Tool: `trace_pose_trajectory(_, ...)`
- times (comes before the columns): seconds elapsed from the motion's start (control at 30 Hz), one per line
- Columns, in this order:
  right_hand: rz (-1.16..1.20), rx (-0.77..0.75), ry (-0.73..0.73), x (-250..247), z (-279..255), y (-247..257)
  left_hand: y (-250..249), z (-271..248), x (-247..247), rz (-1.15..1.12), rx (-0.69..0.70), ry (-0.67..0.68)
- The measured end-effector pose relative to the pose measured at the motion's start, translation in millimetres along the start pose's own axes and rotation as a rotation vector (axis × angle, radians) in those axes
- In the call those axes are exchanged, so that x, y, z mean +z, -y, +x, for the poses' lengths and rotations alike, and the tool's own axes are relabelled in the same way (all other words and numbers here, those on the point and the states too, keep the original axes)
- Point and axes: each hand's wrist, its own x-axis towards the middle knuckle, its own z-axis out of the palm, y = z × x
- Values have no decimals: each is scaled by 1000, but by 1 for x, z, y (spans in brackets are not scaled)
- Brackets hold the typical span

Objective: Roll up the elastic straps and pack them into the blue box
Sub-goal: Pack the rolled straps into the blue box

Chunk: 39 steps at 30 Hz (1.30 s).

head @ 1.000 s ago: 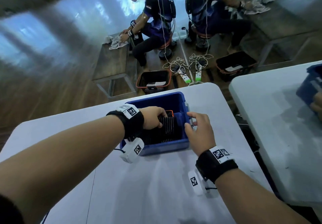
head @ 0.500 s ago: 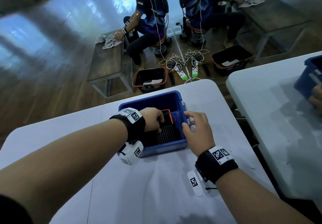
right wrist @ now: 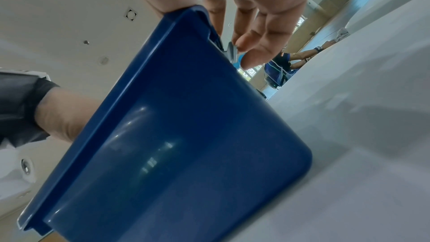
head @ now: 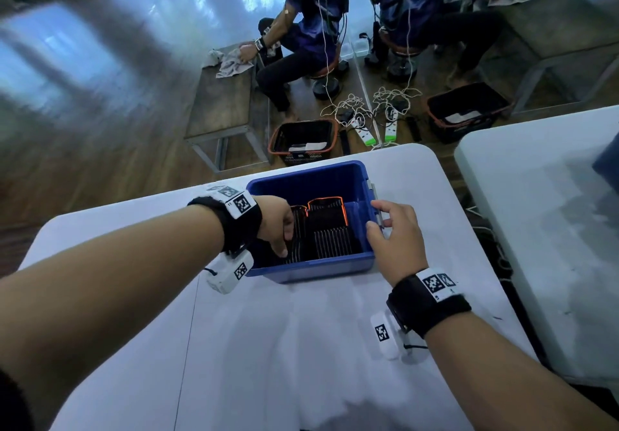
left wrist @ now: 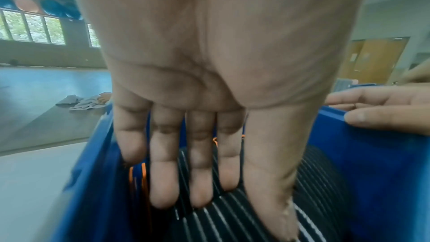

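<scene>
Left hand [head: 276, 221] shifted leftward, straight fingers [left wrist: 163, 181] seemingly pressing straps [head: 330, 229]; right hand [head: 395, 233] relaxed on blue box [head: 315, 266].

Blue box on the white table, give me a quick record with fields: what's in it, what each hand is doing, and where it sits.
box: blue box, open top, on the white table
contents: rolled black straps with white stripes and orange edges, side by side
left hand: inside the box, straight fingers pressing on the straps
right hand: relaxed, fingers resting at the box's right rim
free space: bare blue floor right of the straps
</scene>
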Motion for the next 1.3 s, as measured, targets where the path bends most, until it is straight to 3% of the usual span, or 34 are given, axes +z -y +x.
trace_pose_trajectory(0.37, -4, 9, 4, -1, 0, 1, -17, 9, 16, 216, 25, -4)
trace_pose_trajectory(0.67, 2, 14, 12, 1, 1, 1, -17, 14, 8, 174, 19, -27)
trace_pose_trajectory(0.9, -1, 13, 15, 0, 0, 1, -4, 18, 4, 149, 19, -99)
trace_pose_trajectory(1.03, 4, 22, 17, 1, 1, 1, 5, 24, 0, 160, 17, -268)
trace_pose_trajectory(1.3, 16, 15, 12, 2, 2, -1, 5, 29, 3, 131, 50, -285)
